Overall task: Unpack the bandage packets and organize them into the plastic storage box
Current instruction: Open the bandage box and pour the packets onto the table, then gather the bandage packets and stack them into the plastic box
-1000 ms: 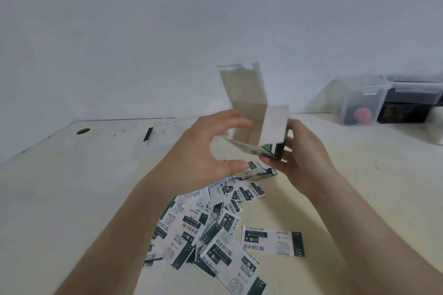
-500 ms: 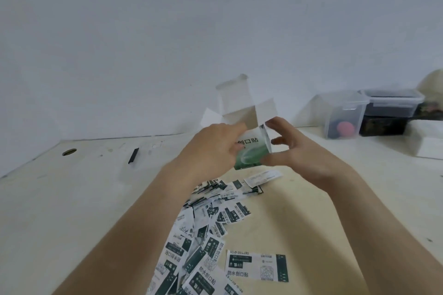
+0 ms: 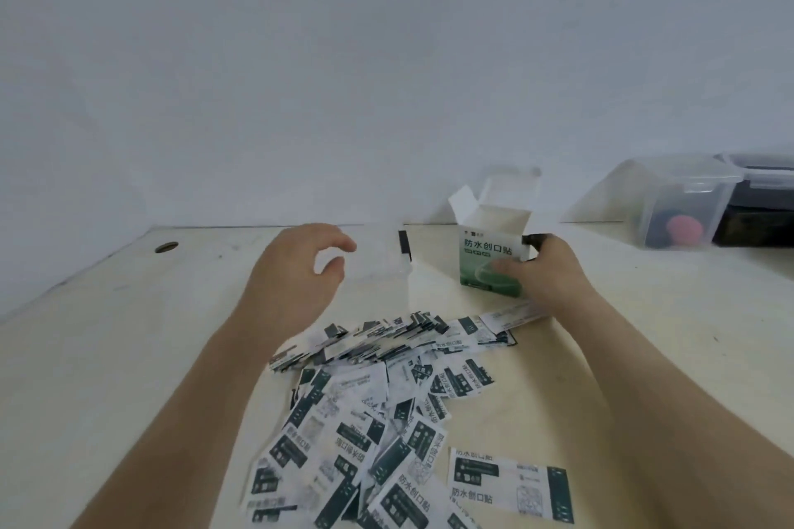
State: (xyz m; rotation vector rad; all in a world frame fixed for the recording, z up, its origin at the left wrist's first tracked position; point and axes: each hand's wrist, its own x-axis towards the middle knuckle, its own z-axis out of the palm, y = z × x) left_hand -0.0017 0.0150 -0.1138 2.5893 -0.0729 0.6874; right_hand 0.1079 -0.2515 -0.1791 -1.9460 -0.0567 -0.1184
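A white and green bandage carton point(image 3: 490, 258) stands upright on the table with its top flaps open. My right hand point(image 3: 545, 275) grips it from the right, thumb on its front face. My left hand point(image 3: 296, 271) hovers to the left and holds nothing, its fingers loosely curved beside a small clear plastic box point(image 3: 380, 260) that shows only faintly. Several loose bandage packets point(image 3: 386, 408), white with dark green print, lie in a scattered pile between my forearms, near the table's front.
A clear lidded container point(image 3: 679, 202) with a red object inside stands at the back right, with a dark bin point(image 3: 760, 210) beside it. A small black piece point(image 3: 404, 245) lies behind the clear box. A round hole point(image 3: 166, 247) sits in the table at far left.
The carton was held up in both hands; now it stands on the table at the right in my right hand alone. My left hand let go and moved left.
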